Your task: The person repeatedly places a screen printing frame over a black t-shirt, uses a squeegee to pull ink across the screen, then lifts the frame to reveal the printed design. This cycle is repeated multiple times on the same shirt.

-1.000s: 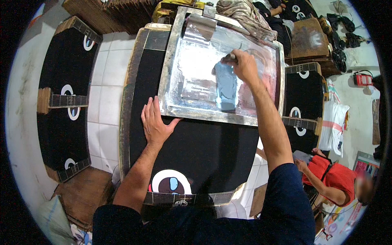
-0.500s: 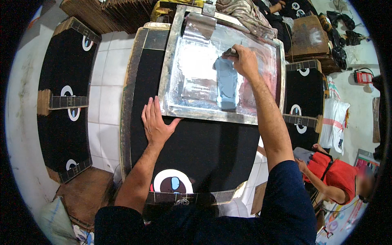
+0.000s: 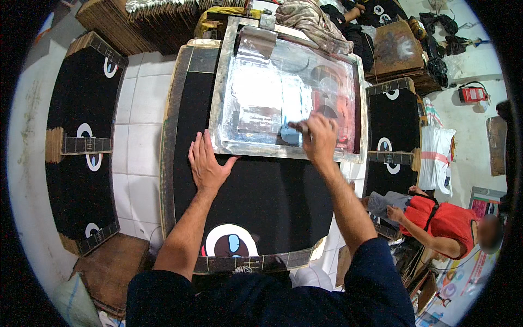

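A metal-edged printing screen (image 3: 218, 103) lies over black fabric (image 3: 261, 201) on a long board. My right hand (image 3: 322, 140), slightly blurred, is closed around a small dark squeegee (image 3: 296, 127) at the near part of the mesh. Blue ink (image 3: 291, 137) shows at its blade, just inside the near rim. Flat beside the screen's near left corner rests my left hand (image 3: 208, 166), fingers stretched out and thumb along the near edge. Closer to me, the fabric carries a printed white, brown and blue eye (image 3: 232, 242). My right fingers partly cover the squeegee.
Black printed panels on boards stand left (image 3: 81, 185) and right (image 3: 392, 120), across a white-tiled floor (image 3: 136, 147). A crumpled cloth (image 3: 310, 22) lies behind the screen. At the right stands a person in a red top (image 3: 444, 226). A brown stool (image 3: 111, 267) is at lower left.
My right hand has drawn the squeegee toward me, from the far part of the mesh to near the close rim. My left hand stays at the corner. The whole view has shifted slightly.
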### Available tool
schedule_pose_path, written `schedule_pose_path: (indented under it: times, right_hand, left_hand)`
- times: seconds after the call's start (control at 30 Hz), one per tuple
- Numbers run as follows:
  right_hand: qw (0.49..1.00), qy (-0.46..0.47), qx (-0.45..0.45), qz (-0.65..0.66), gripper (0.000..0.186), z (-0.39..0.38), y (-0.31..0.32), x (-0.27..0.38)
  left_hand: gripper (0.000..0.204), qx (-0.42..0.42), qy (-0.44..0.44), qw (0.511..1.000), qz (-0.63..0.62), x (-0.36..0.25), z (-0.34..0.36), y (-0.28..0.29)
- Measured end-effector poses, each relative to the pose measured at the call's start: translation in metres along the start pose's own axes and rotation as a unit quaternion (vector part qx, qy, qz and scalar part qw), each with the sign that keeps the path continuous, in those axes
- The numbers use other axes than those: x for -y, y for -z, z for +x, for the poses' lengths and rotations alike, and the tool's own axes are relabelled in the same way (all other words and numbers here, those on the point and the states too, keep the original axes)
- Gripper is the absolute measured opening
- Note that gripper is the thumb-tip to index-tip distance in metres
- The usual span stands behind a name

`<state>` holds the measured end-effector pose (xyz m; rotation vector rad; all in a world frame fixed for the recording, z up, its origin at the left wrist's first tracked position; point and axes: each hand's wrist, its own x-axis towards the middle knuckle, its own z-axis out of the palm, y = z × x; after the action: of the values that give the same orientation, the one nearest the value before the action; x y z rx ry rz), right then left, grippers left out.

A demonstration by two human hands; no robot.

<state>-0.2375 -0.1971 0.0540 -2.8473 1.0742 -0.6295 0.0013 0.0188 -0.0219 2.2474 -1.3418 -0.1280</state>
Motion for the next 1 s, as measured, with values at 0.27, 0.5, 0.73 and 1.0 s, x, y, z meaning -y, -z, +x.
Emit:
schedule_pose_path:
  times: [0.27, 0.5, 0.73, 1.0]
  right_hand:
    - [0.957, 0.048, 0.255, 0.129, 0.074, 0.022, 0.028, -0.015]
    - [0.992, 0.098, -0.074, -0.008, 0.069, 0.246, -0.121, -0.025]
    - [0.974, 0.012, 0.218, -0.062, 0.073, 0.286, -0.102, 0.003]
    - [0.997, -0.011, 0.079, 0.023, 0.059, 0.22, -0.065, 0.03]
  left_hand:
    - [0.115, -0.001, 0.009, 1.0, -0.007, -0.002, 0.002, 0.002]
    - [0.115, -0.015, -0.01, 1.0, 0.011, -0.001, 0.003, 0.0]
    - [0.115, -0.013, -0.012, 1.0, 0.01, -0.001, 0.001, 0.0]
    - [0.113, -0.013, -0.017, 1.0, 0.0, 0.0, 0.003, 0.002]
